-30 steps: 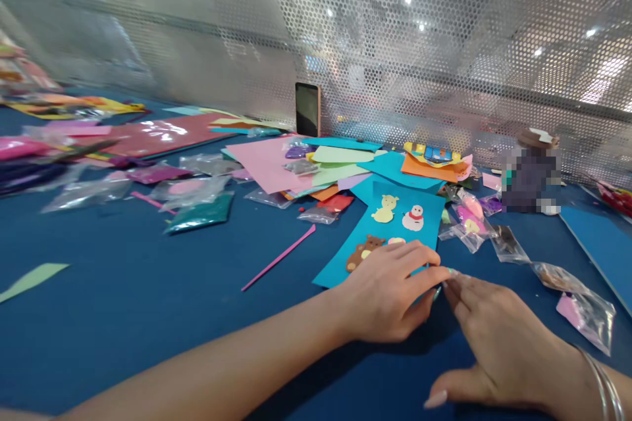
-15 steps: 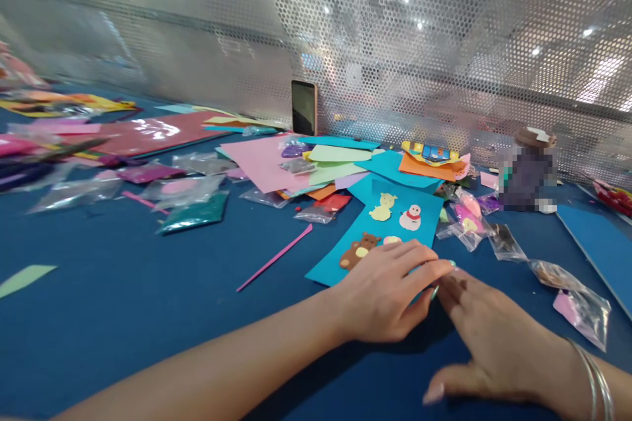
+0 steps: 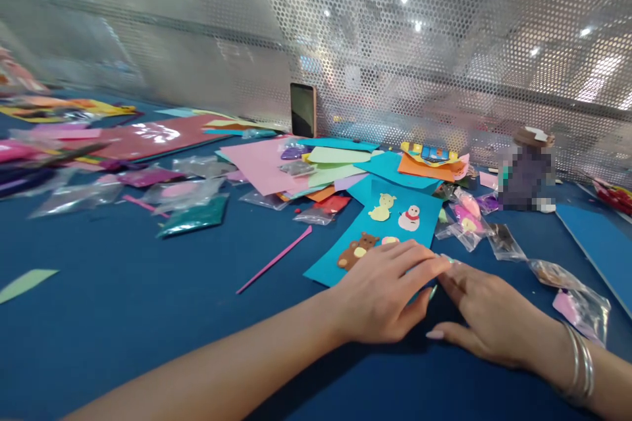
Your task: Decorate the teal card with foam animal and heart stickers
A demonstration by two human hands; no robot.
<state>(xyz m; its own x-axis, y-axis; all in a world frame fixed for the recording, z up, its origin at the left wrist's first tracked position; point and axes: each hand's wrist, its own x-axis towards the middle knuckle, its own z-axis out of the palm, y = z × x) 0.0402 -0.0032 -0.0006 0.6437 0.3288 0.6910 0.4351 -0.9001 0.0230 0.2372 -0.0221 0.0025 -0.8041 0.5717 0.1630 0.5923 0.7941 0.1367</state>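
My left hand (image 3: 390, 293) reaches across the lower edge of a blue paper card (image 3: 328, 260), fingers stretched to the right and thumb apart. Its fingertips meet the fingers of my right hand (image 3: 486, 309), which is open with the thumb spread and silver bangles at the wrist. Nothing shows clearly between the hands; their meeting fingertips are partly hidden. On the card are a yellow animal figure (image 3: 382, 207), a snowman (image 3: 409, 218) with a red scarf, and a brown bear (image 3: 358, 251). A pinkish figure (image 3: 390, 241) is mostly covered by my left hand.
A pink modelling stick (image 3: 274, 260) lies left of the card. Behind are coloured paper sheets (image 3: 257, 164) and an upright phone (image 3: 303, 110) against a perforated metal panel (image 3: 385, 33). Clay packets (image 3: 504, 242) lie at right, a teal packet (image 3: 195, 215) at left.
My right hand has shifted slightly up and left, its thumb rising. A brown patch seen on its fingers before is no longer visible. My left hand has barely moved.
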